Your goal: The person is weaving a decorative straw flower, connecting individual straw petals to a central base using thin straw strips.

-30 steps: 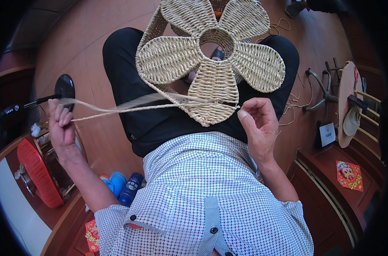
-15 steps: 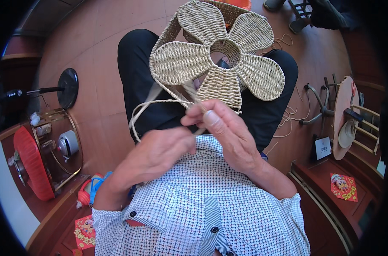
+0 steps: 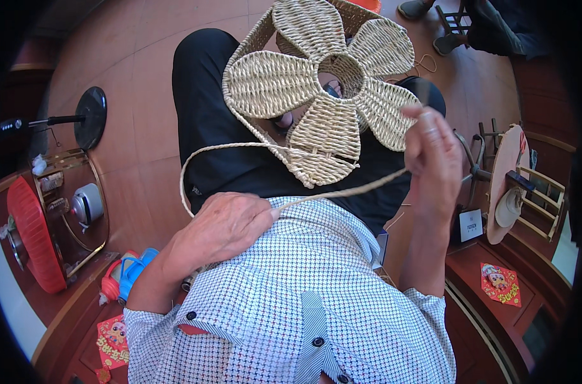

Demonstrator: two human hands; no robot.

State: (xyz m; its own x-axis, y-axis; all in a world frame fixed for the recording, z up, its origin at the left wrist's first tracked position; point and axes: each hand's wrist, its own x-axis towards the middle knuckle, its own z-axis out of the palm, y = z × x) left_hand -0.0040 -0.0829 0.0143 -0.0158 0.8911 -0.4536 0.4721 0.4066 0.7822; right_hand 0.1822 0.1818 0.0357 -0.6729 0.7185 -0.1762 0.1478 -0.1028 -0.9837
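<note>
A woven straw flower (image 3: 326, 128) with broad petals around a round central hole rests across my knees, joined to a braided rim. From its lower petal a pale straw cord (image 3: 217, 148) loops out left and curves back to my left hand (image 3: 230, 225), closed on it against my shirt front. The cord stretches on to the right, slanting upward, to my right hand (image 3: 434, 150). That hand is raised beside the right-hand petal, fingers closed around the cord, its fingertips slightly blurred.
A black fan with a round base (image 3: 91, 118) and a red-covered round thing (image 3: 35, 233) are at left. A round board (image 3: 505, 182) and wooden rack (image 3: 547, 201) stand right. Another person's shoe (image 3: 449, 42) is at upper right. Loose cord lies on the floor.
My hands, close together below the flower before, have moved apart. The right one went up and right, pulling the cord into a long span; the left settled against the shirt.
</note>
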